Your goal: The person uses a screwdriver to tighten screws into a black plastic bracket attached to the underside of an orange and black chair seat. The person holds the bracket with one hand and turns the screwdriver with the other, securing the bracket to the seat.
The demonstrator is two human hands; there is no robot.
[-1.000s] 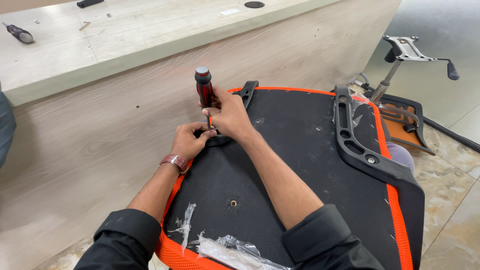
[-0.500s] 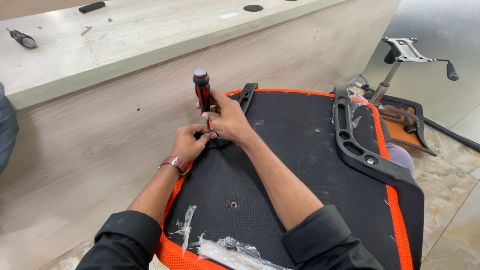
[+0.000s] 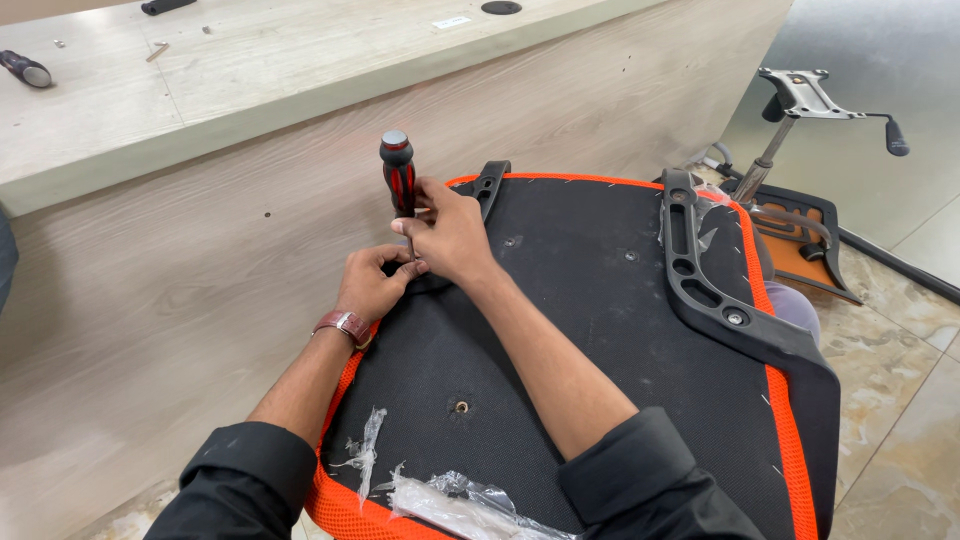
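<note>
Little has shifted since the earlier frames: both hands remain at the same spot, the screwdriver upright as before. Right hand [image 3: 452, 232] is clamped around the lower handle of the red-and-black screwdriver [image 3: 399, 177], whose tip meets the left edge of the upturned chair seat [image 3: 600, 340]. Left hand [image 3: 372, 283], fingers curled together, pinches at the shaft's base. Black armrest bracket [image 3: 722, 295] lies along the seat's right side. Torn plastic wrap [image 3: 455, 500] sits near the sleeves. Chair mechanism [image 3: 800, 100] stands on the floor beyond.

Red-and-black-handled screwdriver [image 3: 398, 180], upright, gripped between both hands, tip down on black seat underside [image 3: 580, 330], orange-edged, lying flat beneath hands
</note>
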